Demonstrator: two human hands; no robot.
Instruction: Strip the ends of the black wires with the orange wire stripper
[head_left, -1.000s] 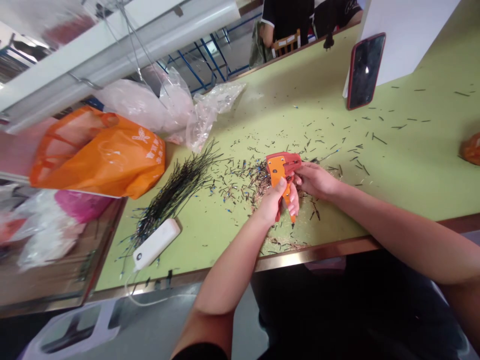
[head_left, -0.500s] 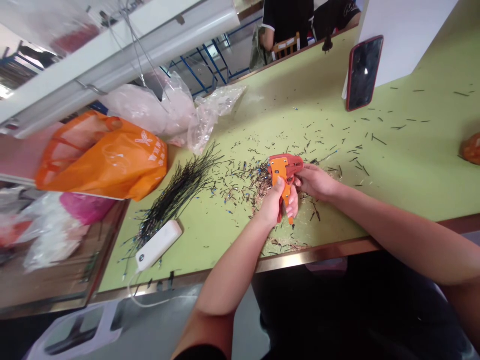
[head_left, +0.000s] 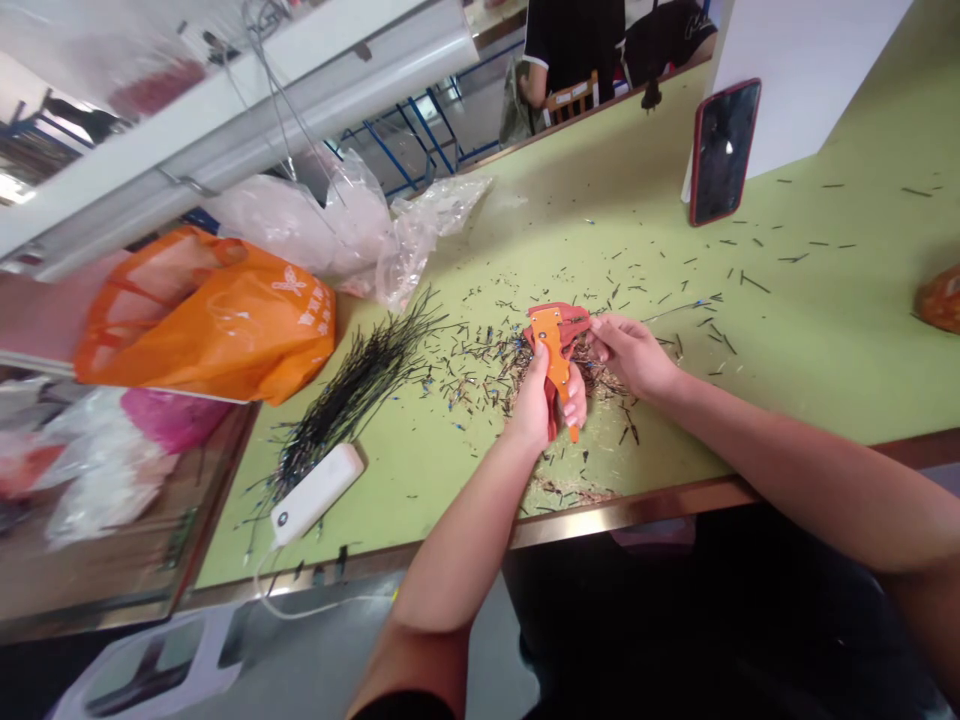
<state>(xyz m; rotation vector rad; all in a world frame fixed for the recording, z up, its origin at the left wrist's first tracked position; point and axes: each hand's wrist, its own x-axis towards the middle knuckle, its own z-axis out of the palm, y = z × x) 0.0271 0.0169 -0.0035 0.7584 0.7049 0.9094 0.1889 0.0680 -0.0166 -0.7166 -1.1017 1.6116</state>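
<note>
My left hand (head_left: 541, 400) is closed round the handles of an orange and red wire stripper (head_left: 553, 342), held upright over the green table (head_left: 810, 330). My right hand (head_left: 631, 352) sits just right of the tool's head, fingers pinched together at its jaws; what they pinch is too small to make out. Cut wire bits and copper strands (head_left: 517, 365) litter the table under both hands. A bundle of thin dark wires (head_left: 352, 385) lies to the left.
A white power bank (head_left: 316, 494) with a cable lies near the front edge. An orange plastic bag (head_left: 217, 320) and clear bags (head_left: 352, 225) are at the left. A phone (head_left: 718, 150) leans upright at the back right. Another person sits beyond the table's far end.
The stripper and both hands have shifted slightly left and away from me. My right hand's fingers have drawn a little back from the tool's head.
</note>
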